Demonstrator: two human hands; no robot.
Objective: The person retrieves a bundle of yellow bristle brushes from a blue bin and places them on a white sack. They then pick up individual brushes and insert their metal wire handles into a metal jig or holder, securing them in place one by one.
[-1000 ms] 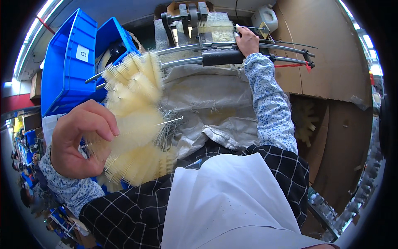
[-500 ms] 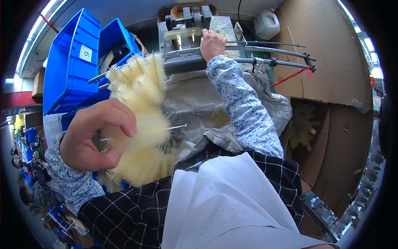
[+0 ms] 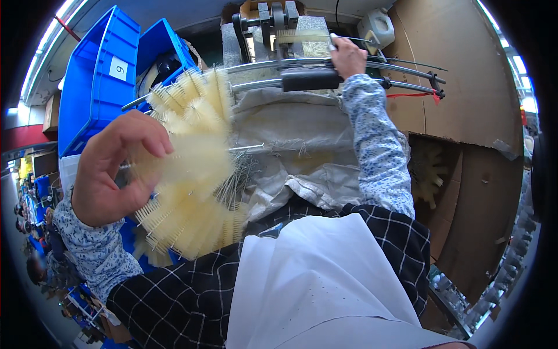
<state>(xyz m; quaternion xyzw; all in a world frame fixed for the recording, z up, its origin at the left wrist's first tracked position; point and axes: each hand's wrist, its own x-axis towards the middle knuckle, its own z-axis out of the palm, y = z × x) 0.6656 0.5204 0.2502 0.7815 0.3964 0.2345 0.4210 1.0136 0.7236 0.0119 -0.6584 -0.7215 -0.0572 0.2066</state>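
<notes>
My left hand holds a fan of cream bristle brushes with thin wire stems, raised in front of the blue bins. My right hand reaches far forward and holds one thin wire brush at the grey metal machine at the back. Long metal rods with a black grip run across just below that hand. A pile of loose wire stems lies on the grey sack beside the brush bundle.
Blue plastic bins stand at the upper left. A crumpled grey woven sack covers the work surface. Brown cardboard walls the right side, with more cream brushes in a box. A white jug sits behind the machine.
My right hand has moved along the machine, first left and then back right, and now holds a wire brush at it. My left hand with the brush bundle has shifted slightly.
</notes>
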